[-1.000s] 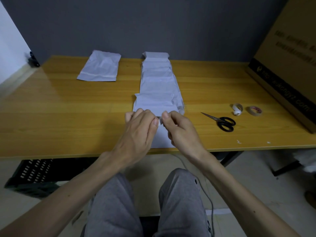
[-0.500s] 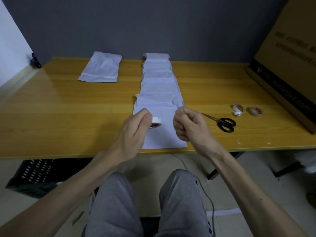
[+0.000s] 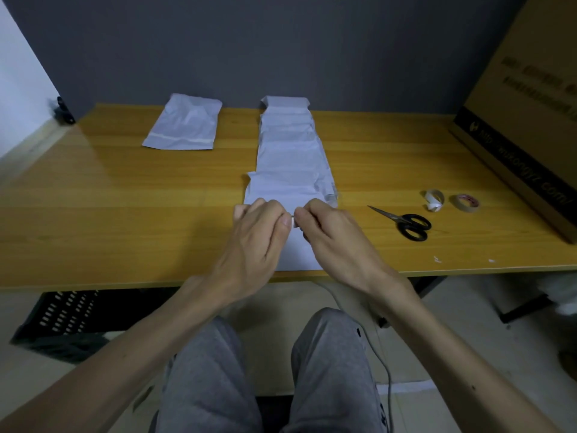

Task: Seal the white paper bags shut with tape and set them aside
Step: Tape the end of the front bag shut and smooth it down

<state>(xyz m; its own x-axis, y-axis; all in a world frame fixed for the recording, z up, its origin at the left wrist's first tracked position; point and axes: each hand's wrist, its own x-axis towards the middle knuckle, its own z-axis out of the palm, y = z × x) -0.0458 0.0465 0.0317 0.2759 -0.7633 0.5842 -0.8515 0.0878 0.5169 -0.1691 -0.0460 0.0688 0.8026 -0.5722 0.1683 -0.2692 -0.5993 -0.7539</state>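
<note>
Half a second ago the hands were apart, pulling tape off the roll. Now the left hand and right hand are close together, both pinching a little white bit of tape (the roll is hidden). I think nothing is stuck down yet. The bag lies flat under them at the near edge of the table, white and a bit wrinkly.

Wooden tabletop carries a row of overlapping white paper bags; left of the row, one taped bag; right, black scissors, white tape roll, brown tape roll.
</note>
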